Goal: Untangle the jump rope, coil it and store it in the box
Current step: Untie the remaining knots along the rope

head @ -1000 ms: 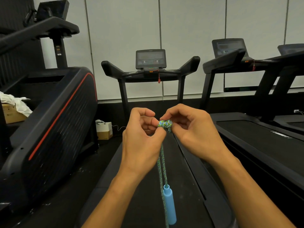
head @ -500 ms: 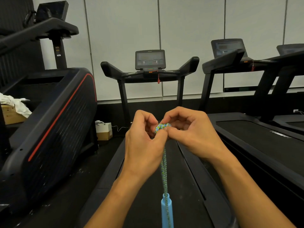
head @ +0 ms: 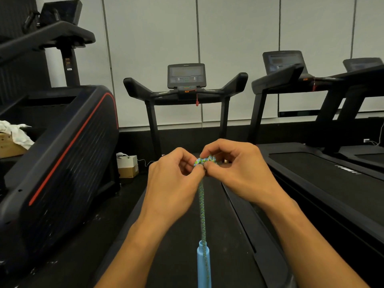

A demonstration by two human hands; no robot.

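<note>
Jump rope (head: pixel 202 206) knot pinched between left hand (head: pixel 173 183) and right hand (head: pixel 239 173); blue handle (head: pixel 203 267) dangles at six o'clock.

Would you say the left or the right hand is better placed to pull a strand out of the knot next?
Probably the right hand: its fingertips sit over the top of the knot. The left hand pinches the rope just beneath it, anchoring it while the blue handle hangs below.
</note>
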